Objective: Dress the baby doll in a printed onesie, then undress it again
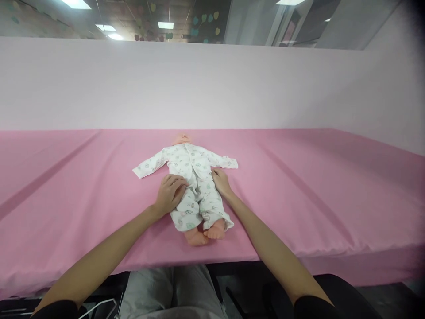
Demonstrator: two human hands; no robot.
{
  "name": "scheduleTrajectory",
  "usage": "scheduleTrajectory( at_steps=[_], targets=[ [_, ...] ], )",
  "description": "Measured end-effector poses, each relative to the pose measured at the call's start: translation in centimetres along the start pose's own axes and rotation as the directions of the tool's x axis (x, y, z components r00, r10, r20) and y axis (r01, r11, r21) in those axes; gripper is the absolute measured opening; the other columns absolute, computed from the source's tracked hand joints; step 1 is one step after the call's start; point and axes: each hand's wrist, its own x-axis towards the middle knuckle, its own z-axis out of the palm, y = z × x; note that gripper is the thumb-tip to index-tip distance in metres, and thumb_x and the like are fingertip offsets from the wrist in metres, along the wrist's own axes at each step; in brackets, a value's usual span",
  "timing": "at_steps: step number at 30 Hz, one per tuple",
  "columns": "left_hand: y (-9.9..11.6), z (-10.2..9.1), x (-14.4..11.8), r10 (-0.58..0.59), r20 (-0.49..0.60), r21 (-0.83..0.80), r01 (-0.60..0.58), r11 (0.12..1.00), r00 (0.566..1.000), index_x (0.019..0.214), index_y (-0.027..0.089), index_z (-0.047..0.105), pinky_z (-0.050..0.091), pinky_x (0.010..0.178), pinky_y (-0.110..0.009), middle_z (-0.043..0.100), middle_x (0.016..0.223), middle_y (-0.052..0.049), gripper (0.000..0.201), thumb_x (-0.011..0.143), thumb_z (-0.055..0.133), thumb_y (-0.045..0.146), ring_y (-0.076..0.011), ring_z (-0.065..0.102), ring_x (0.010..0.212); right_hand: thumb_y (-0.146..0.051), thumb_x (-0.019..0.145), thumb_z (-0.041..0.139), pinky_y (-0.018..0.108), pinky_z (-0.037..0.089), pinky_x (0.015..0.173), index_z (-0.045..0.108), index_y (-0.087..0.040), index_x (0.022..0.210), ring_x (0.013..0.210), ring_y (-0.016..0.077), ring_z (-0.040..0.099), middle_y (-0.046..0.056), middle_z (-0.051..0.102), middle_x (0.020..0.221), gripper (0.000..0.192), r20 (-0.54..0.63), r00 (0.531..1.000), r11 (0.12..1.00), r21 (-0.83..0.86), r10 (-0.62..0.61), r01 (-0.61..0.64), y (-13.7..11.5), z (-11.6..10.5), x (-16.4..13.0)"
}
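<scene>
Item: 1 baby doll [194, 188] in a printed sleepsuit, supine at mid tabletop [315, 186], feet toward the near edge, sleeves spread. Left hand [171, 192] loosely curled on its hip fabric, right hand [221, 180] flat against its other side, apparently steadying it. Head foreshortened, face indistinct; whether either hand pinches cloth cannot be told.

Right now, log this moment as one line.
left hand: on doll's hip, fingers curled | right hand: at its waist | doll: face-up, dressed, on pink table cover
</scene>
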Motion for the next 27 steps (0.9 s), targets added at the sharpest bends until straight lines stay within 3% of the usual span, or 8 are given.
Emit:
scheduleTrajectory(
  at_steps=[27],
  targets=[
    [0.21, -0.23, 0.10, 0.005, 0.037, 0.036, -0.006, 0.999, 0.999, 0.095, 0.020, 0.062, 0.042, 0.086, -0.037, 0.064, 0.100, -0.005, 0.017, 0.092, 0.046, 0.019, -0.0181, 0.053, 0.094, -0.029, 0.077, 0.035, 0.029, 0.031, 0.062, 0.045, -0.021, 0.062, 0.069, 0.0193, 0.048, 0.002, 0.055, 0.069, 0.020, 0.044, 0.998, 0.996, -0.067, -0.052, 0.055, 0.44, -0.21, 0.21]
  ],
)
